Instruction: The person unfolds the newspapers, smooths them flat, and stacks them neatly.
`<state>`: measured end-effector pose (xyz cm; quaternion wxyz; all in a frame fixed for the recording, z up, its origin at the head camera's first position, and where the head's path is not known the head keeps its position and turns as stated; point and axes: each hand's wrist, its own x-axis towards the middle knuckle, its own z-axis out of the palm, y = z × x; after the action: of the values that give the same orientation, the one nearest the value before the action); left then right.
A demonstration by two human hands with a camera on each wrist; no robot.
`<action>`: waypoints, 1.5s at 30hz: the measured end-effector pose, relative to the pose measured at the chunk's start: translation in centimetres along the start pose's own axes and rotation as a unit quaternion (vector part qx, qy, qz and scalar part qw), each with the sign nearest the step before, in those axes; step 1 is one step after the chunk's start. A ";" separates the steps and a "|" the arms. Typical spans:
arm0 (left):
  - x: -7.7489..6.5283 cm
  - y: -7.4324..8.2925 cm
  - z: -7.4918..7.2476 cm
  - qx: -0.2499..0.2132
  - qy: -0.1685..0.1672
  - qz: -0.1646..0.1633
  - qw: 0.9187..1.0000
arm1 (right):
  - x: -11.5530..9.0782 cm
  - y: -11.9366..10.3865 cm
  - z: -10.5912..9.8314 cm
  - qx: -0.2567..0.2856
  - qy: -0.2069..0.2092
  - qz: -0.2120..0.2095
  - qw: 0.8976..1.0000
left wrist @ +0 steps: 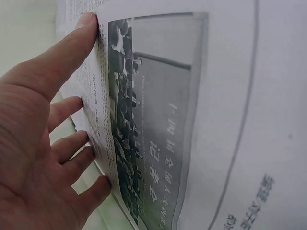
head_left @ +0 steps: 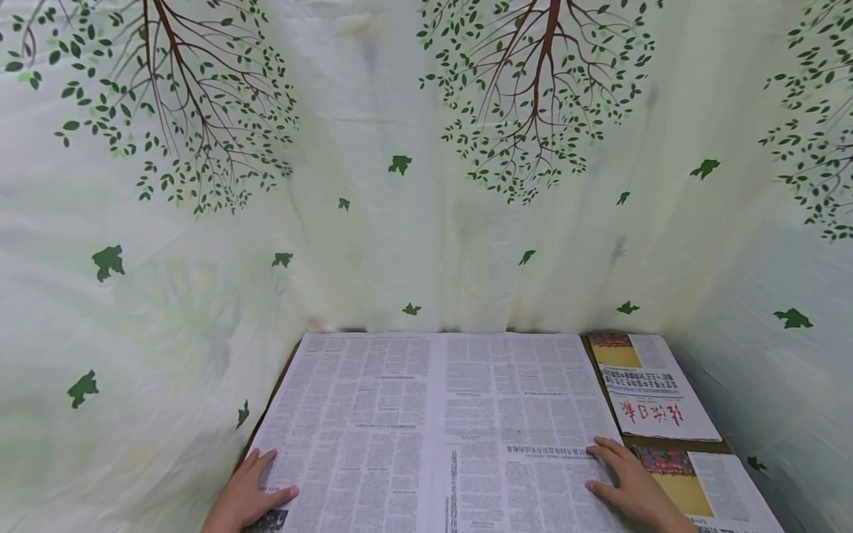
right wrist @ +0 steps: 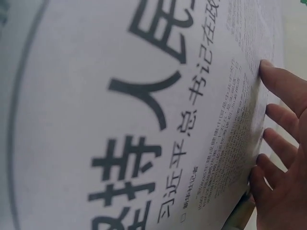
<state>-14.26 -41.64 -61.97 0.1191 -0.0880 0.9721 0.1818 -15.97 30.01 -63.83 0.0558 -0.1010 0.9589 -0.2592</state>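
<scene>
A large newspaper sheet (head_left: 436, 414), spread open with a fold line down its middle, covers most of the table. On its left edge rests my left hand (head_left: 248, 490), fingers spread and the thumb on the paper. In the left wrist view the fingertips of the left hand (left wrist: 53, 129) touch the sheet's edge beside a printed grey photo. My right hand (head_left: 629, 481) lies at the opposite edge, thumb and fingertips on the print. The right wrist view has the right hand (right wrist: 283, 139) with its fingertips along the paper's margin, beside large black characters.
Two folded newspapers lie to the right: one (head_left: 656, 389) with a red masthead at the back, another (head_left: 726, 488) nearer the front. A pale curtain (head_left: 426, 244) printed with trees and leaves hangs behind and along both sides. The brown table edge (head_left: 280, 385) shows at left.
</scene>
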 end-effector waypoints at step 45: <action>-0.2 4.3 1.4 -0.013 0.041 0.077 0.996 | 0.6 -0.8 -1.7 -0.002 0.064 0.023 0.998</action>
<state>-14.70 -37.15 -61.73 0.0634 -0.0215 0.9777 0.1993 -16.75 30.03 -61.96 -0.0004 -0.0624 0.9632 -0.2615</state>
